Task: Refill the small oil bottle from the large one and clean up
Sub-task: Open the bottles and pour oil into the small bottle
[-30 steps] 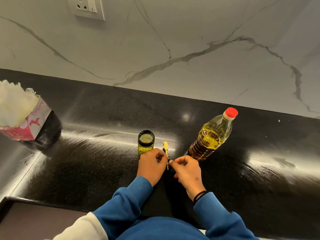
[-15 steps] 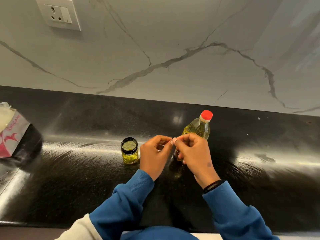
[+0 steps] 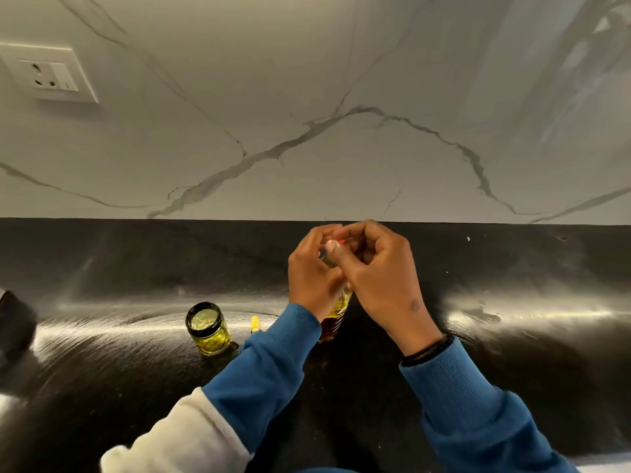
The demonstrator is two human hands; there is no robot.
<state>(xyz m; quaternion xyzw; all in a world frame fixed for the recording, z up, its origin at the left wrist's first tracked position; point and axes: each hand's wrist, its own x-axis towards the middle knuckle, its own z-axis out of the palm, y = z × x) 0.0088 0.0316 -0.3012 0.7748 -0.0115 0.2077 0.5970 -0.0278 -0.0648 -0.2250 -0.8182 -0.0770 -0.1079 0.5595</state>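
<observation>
The large oil bottle (image 3: 333, 322) stands upright on the black counter (image 3: 512, 370), mostly hidden behind my hands. My left hand (image 3: 312, 271) grips its neck. My right hand (image 3: 379, 278) curls over its top, where a sliver of the red cap (image 3: 336, 241) shows between the fingers. The small oil jar (image 3: 207, 327), open and holding yellow oil, stands to the left, apart from both hands. A small yellow piece (image 3: 254, 324) lies on the counter between the jar and my left sleeve.
A marble wall (image 3: 341, 131) rises behind the counter, with a socket plate (image 3: 51, 75) at upper left. A dark object (image 3: 13, 319) sits at the left edge. Bright glare streaks cross the counter on both sides.
Both hands have risen from in front of the large bottle to its neck and cap. The view has tilted up, and the tissue box has left the frame.
</observation>
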